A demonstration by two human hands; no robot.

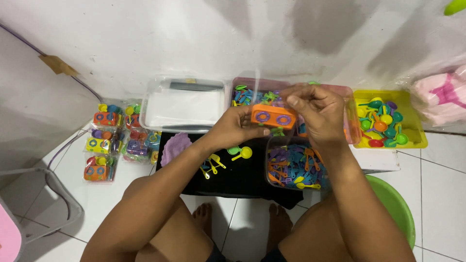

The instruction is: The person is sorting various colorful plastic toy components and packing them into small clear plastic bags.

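My left hand (236,127) grips an orange toy stove (273,116) with two purple rings on top, held inside a thin clear plastic bag. My right hand (316,110) pinches the bag's top edge just above the stove. Both hands hover over a black cloth (242,177) where small yellow and green toy spoons (241,153) lie. Below the stove sits a clear tub (291,167) full of orange, yellow and blue toy cutlery.
A clear lidded box (184,104) stands at the back left. A yellow tray (391,119) of coloured ladles is at the right, a green basin (395,206) below it. Several bagged toy sets (114,140) lie on the left floor tiles. A pink bag (441,97) rests far right.
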